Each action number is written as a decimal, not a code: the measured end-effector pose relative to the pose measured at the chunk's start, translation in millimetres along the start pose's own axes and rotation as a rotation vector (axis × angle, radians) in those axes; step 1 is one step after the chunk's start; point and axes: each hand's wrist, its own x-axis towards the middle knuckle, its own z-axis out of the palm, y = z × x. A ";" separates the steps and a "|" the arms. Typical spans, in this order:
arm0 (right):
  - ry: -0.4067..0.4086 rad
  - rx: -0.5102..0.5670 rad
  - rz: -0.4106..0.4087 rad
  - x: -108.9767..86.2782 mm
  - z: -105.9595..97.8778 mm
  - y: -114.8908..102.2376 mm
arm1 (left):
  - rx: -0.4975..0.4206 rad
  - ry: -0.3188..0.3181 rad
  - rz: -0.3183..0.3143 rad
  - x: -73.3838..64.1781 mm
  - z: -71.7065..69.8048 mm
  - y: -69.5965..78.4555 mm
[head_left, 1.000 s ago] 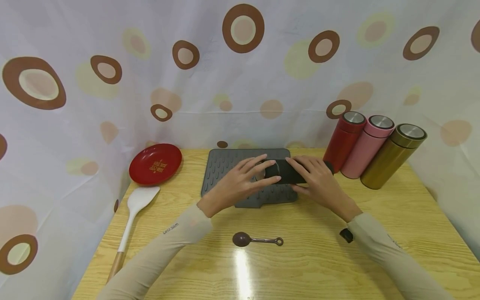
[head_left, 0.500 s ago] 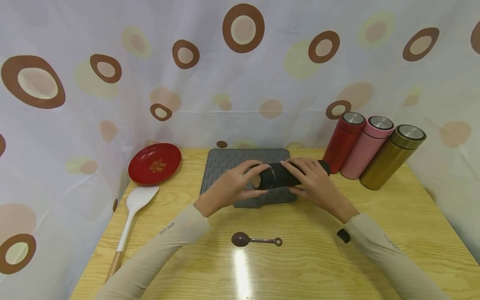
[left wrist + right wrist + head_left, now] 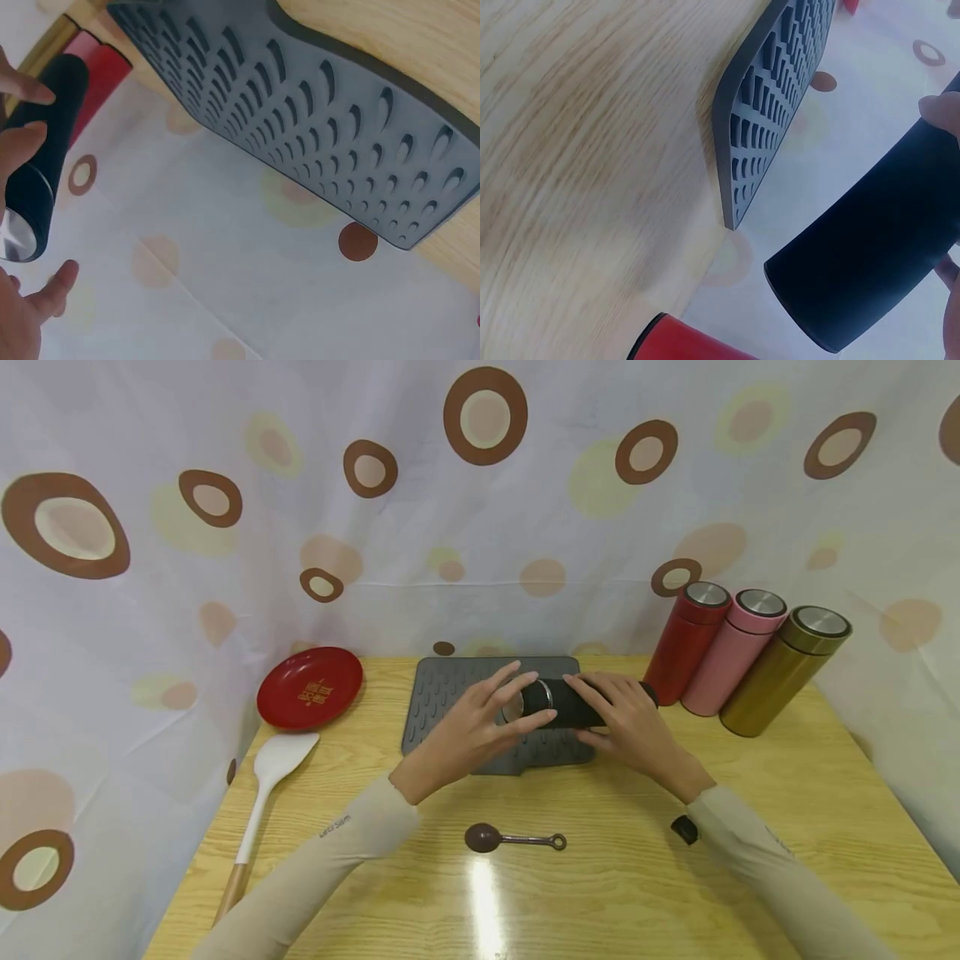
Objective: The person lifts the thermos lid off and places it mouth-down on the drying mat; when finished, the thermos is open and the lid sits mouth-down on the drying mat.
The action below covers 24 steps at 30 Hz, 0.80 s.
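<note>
A black thermos flask [image 3: 568, 708] lies sideways above a grey ridged drying mat [image 3: 442, 693], its silver-topped lid to the left. My right hand [image 3: 637, 727] grips the flask's body, and its base juts past the fingers in the right wrist view. Around the lid end, my left hand [image 3: 476, 727] has its fingers spread. In the left wrist view, the left fingers [image 3: 56, 292] stand apart from the silver lid top [image 3: 16, 238].
Red [image 3: 686, 647], pink [image 3: 735, 656] and gold [image 3: 783, 677] thermos flasks stand at the right. A red plate [image 3: 337, 685] and a white turner [image 3: 273, 764] lie at the left. A small brown spoon [image 3: 483, 837] lies in front.
My left hand closed its fingers round the lid half a second ago and has since spread them again. The flask tipped slightly and came back, with the right hand still gripping it.
</note>
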 end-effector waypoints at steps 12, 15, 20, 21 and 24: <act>0.001 -0.005 -0.020 2.8 2.1 -2.6 | -0.013 -0.057 0.041 -11.7 -4.4 -2.3; 0.012 -0.005 -0.016 1.8 2.7 -2.6 | -0.100 -0.035 0.020 -10.3 -4.4 -2.9; -0.003 0.004 -0.006 0.3 1.9 -3.8 | -0.264 0.022 -0.121 -5.2 -2.4 -0.5; -0.006 0.006 -0.006 0.3 1.6 -4.2 | -0.292 0.034 -0.155 -4.1 -1.9 0.4; -0.014 0.005 -0.002 0.1 1.2 -4.7 | -0.328 0.062 -0.224 -1.4 -0.7 2.5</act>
